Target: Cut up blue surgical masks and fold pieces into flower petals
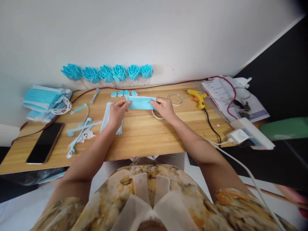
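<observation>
A blue strip of face-mask fabric (pixel 141 103) with a white upper edge is stretched level above the wooden table. My left hand (pixel 117 110) pinches its left end, and my right hand (pixel 165 108) pinches the right end. Under my left hand lies a stack of pale mask sheets (pixel 106 116), partly covered by the hand. Just behind the strip sit several small folded blue petals (pixel 120 93) in a row. A roll of tape (pixel 157 114) shows partly beneath my right hand, and another ring of tape (pixel 175 99) lies beyond it.
Several blue fabric flowers (pixel 106 73) on stems lean along the wall. Left are stacked masks (pixel 44 98), a phone (pixel 45 143) and cut scraps (pixel 81 133). On the right lie a yellow glue gun (pixel 197 97) with a black cord, papers (pixel 216 93) and a power strip (pixel 252 133).
</observation>
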The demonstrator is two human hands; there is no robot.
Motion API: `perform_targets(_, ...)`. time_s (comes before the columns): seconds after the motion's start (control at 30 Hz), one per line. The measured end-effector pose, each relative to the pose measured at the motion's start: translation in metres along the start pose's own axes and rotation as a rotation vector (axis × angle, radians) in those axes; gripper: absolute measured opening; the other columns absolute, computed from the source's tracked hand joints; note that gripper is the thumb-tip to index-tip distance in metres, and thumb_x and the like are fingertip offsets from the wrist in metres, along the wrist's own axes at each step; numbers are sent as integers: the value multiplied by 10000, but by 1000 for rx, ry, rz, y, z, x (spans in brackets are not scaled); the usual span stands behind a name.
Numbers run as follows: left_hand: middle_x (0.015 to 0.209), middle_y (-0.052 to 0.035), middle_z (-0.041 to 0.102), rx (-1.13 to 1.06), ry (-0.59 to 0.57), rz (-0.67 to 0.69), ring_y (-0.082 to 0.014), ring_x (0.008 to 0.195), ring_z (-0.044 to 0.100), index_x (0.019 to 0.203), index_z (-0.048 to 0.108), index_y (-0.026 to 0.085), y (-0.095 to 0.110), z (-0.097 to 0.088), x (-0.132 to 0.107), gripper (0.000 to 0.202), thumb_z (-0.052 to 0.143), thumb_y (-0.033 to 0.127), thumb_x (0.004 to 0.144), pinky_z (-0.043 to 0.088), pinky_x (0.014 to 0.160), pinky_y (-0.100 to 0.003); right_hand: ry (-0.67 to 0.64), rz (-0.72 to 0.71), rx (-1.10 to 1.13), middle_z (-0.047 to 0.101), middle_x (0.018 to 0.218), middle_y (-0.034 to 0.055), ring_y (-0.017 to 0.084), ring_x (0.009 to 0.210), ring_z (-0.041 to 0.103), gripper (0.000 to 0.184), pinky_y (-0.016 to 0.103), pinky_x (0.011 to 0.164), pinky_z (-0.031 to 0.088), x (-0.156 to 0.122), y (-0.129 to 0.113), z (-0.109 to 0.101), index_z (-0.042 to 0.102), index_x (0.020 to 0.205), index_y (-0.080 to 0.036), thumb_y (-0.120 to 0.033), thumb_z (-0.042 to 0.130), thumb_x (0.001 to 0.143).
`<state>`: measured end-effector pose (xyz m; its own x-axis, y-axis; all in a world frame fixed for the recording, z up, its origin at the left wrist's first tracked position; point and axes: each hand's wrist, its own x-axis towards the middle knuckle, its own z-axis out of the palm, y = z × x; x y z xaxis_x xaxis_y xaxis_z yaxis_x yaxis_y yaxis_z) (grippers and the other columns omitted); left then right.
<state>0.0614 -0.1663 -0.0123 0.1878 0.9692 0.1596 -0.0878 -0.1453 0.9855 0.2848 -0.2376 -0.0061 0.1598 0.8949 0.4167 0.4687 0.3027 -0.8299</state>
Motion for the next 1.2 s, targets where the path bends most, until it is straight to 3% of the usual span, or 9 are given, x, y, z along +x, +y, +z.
perform_targets(0.1,680,28,668,-32,19,-11,-69,517,449,714,777,210,0,2,0,218,898,390,689,356,464,-225,53,-92,-57,662,743,22,191,744,591,283,335,761,469,4,8,0,661,707,-221,-419,702,905)
perform_targets(0.2,920,-29,774,-115,-7,7,-116,679,609,764,788,206,-1,4,0,236,923,357,642,476,522,-220,72,-197,-126,787,930,44,236,929,699,89,391,906,527,6,16,-1,769,835,-238,-247,705,896)
perform_targets(0.27,991,-48,782,-170,-42,55,-157,857,679,769,788,209,-2,4,1,229,935,330,642,560,680,-248,60,-247,-130,808,1002,44,237,990,728,126,396,927,551,5,18,-1,792,889,-247,-172,690,892)
perform_targets(0.33,971,-43,773,-205,-66,119,-159,940,687,745,781,214,-4,3,2,211,947,294,644,559,801,-257,52,-278,-105,814,1092,39,229,1057,743,223,386,935,571,3,17,-1,798,932,-255,-92,654,882)
perform_targets(0.47,946,-31,733,-212,-92,231,-146,924,667,718,752,217,-6,1,5,221,951,302,675,521,823,-261,68,-325,-43,811,1178,24,201,1096,759,361,364,946,591,0,12,2,786,928,-258,16,567,844)
perform_targets(0.73,991,-33,705,-112,-117,356,-195,1043,664,688,735,228,-6,-2,6,224,923,343,726,487,979,-346,130,-385,4,818,1034,23,198,1017,773,317,363,924,594,1,11,5,703,804,-239,30,536,782)
perform_targets(0.97,927,-14,697,-152,-95,387,-200,1010,681,680,747,246,-8,-4,7,196,921,324,727,489,981,-359,126,-367,-21,805,992,31,202,983,766,281,370,906,587,0,7,5,652,768,-239,11,522,773)
perform_targets(1.1,930,-15,712,-211,-115,316,-176,987,675,706,756,239,-11,-5,8,138,886,247,750,494,962,-327,120,-371,21,800,978,39,198,968,761,265,360,894,584,0,9,6,660,780,-233,-10,517,770)
perform_targets(1.2,872,-2,708,-234,-114,198,-147,893,663,751,755,233,-12,-5,8,133,886,254,742,509,901,-293,80,-264,17,797,997,45,206,967,745,172,362,898,576,0,10,5,688,860,-231,-113,570,819)
